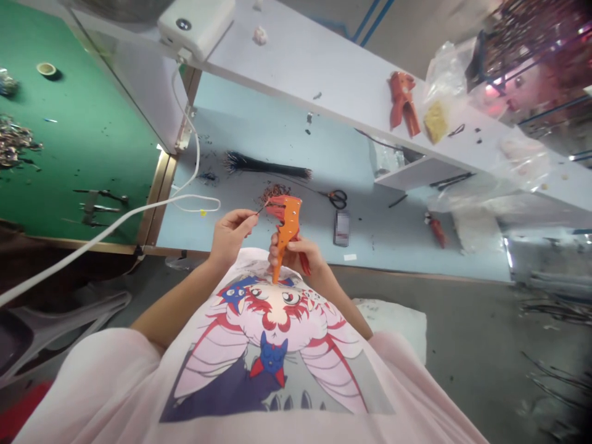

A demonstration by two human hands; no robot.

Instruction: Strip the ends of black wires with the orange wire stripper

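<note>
Over the lap, a thin dark wire (263, 208) is pinched in the left hand (230, 234), an orange flat-handled wire stripper (289, 219) gripped in the right hand (304, 254) — the long black wire bundle (268, 165) at twelve o'clock judged still undone.

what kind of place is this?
Probably a wire-assembly workshop: the right hand grips an orange wire stripper, the left hand pinches a thin wire, and a bundle of black wires and scissors lie on the bench.

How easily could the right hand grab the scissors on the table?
Probably not right now. The right hand is full, gripping the orange stripper. The scissors lie beyond it on the table, with nothing between.
</note>
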